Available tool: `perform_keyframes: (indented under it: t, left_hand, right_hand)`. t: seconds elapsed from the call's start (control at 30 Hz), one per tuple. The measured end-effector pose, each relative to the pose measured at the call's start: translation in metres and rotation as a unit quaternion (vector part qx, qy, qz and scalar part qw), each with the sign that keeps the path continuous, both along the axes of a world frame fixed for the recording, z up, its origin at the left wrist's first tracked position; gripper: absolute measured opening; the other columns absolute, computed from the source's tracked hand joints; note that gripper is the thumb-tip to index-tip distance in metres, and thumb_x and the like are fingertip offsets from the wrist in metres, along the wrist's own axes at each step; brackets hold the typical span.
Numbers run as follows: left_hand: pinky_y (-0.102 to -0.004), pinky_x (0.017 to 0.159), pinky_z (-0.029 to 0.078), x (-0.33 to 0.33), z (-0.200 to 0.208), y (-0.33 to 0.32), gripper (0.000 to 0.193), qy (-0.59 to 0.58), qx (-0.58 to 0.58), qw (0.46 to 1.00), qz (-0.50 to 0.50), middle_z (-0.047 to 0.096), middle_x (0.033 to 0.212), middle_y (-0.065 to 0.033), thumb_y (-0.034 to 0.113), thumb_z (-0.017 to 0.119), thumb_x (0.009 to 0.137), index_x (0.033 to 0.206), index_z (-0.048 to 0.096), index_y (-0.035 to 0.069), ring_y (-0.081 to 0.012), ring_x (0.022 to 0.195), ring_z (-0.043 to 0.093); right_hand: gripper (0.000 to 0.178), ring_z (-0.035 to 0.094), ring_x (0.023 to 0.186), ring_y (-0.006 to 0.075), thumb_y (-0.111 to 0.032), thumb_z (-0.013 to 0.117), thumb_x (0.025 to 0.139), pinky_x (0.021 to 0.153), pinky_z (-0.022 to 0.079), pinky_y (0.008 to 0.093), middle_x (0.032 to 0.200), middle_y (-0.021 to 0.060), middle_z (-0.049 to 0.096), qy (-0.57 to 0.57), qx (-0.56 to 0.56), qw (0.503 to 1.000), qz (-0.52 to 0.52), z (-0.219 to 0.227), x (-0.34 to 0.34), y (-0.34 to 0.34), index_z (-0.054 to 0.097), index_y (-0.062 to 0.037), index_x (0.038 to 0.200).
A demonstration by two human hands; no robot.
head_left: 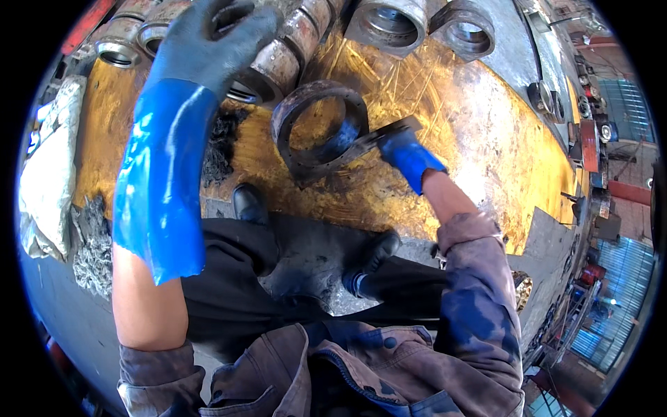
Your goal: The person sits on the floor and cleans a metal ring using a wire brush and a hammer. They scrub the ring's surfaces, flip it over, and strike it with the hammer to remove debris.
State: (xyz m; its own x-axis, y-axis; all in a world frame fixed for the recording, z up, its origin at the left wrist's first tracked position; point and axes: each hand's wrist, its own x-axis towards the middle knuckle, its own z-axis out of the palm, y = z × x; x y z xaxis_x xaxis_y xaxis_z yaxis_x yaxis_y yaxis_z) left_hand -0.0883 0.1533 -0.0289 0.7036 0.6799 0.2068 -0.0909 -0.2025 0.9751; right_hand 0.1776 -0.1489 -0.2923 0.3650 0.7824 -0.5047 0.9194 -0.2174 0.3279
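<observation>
My left hand, in a long glove with a blue cuff and a darkened palm, is raised over the row of metal cylinders at the far left. Its fingers are curled, and the top edge cuts off what they may hold. A rusty metal ring with a drilled flange stands tilted on the table in the middle. At its right side, my right hand, in a short-looking blue glove, is closed on a dark flat metal bar. The bar's left end overlaps the ring's rim; contact is unclear.
The yellow-brown stained tabletop carries several rusty cylinders and two thick rings along the back. Dark shredded fibre lies left of the ring. A white sack stands at the left. My shoes are at the near edge.
</observation>
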Motion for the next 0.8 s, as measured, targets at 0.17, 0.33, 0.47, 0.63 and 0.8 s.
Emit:
perform_keyframes:
  t: [0.17, 0.33, 0.47, 0.63, 0.8]
  left_hand:
    - [-0.0353, 0.099, 0.053, -0.018, 0.001, 0.012, 0.064, 0.010, 0.037, 0.999, 0.010, 0.060, 0.132, -0.0177, 0.005, 0.074, 0.092, 0.148, 0.043, -0.003, -0.0229, 0.119, 0.060]
    - [-0.0362, 0.100, 0.052, -0.009, 0.014, -0.008, 0.065, 0.018, -0.009, 1.000, 0.018, 0.059, 0.133, -0.0180, 0.007, 0.074, 0.092, 0.148, 0.043, -0.002, -0.0237, 0.120, 0.060]
    - [-0.0368, 0.100, 0.052, -0.013, -0.002, 0.009, 0.068, -0.006, 0.032, 0.999, -0.006, 0.059, 0.131, -0.0178, 0.008, 0.075, 0.090, 0.149, 0.042, -0.003, -0.0241, 0.121, 0.059]
    - [-0.0362, 0.101, 0.052, -0.010, 0.010, 0.004, 0.067, 0.035, 0.013, 0.999, -0.037, 0.059, 0.131, -0.0188, 0.011, 0.075, 0.092, 0.149, 0.042, -0.003, -0.0246, 0.118, 0.060]
    - [-0.0361, 0.110, 0.049, -0.007, -0.032, 0.039, 0.062, 0.025, 0.073, 0.997, -0.031, 0.062, 0.138, -0.0178, 0.020, 0.076, 0.093, 0.147, 0.050, 0.002, -0.0254, 0.130, 0.060]
  right_hand:
    - [0.028, 0.072, 0.101, 0.0297, -0.034, 0.066, 0.091, 0.076, 0.057, 0.0472, 0.109, 0.0078, 0.077, 0.021, -0.056, 0.998, -0.025, 0.015, -0.001, 0.003, 0.077, -0.0143, 0.107]
    - [0.029, 0.072, 0.088, 0.0332, -0.041, 0.073, 0.085, 0.071, 0.057, 0.0474, 0.092, 0.0090, 0.076, 0.077, -0.052, 0.994, -0.064, 0.014, -0.001, -0.010, 0.076, -0.0140, 0.094]
    - [0.028, 0.072, 0.090, 0.0325, -0.040, 0.071, 0.087, 0.071, 0.056, 0.0471, 0.092, 0.0079, 0.076, 0.068, -0.026, 0.997, -0.022, -0.001, -0.007, -0.013, 0.077, -0.0151, 0.097]
    - [0.029, 0.072, 0.091, 0.0332, -0.038, 0.071, 0.087, 0.073, 0.057, 0.0450, 0.097, 0.0096, 0.076, 0.093, -0.028, 0.991, -0.095, -0.009, -0.023, -0.004, 0.077, -0.0128, 0.100]
    - [0.027, 0.072, 0.095, 0.0330, -0.038, 0.069, 0.088, 0.078, 0.057, 0.0456, 0.102, 0.0110, 0.076, 0.065, -0.025, 0.996, -0.052, 0.003, -0.008, -0.009, 0.076, -0.0148, 0.100]
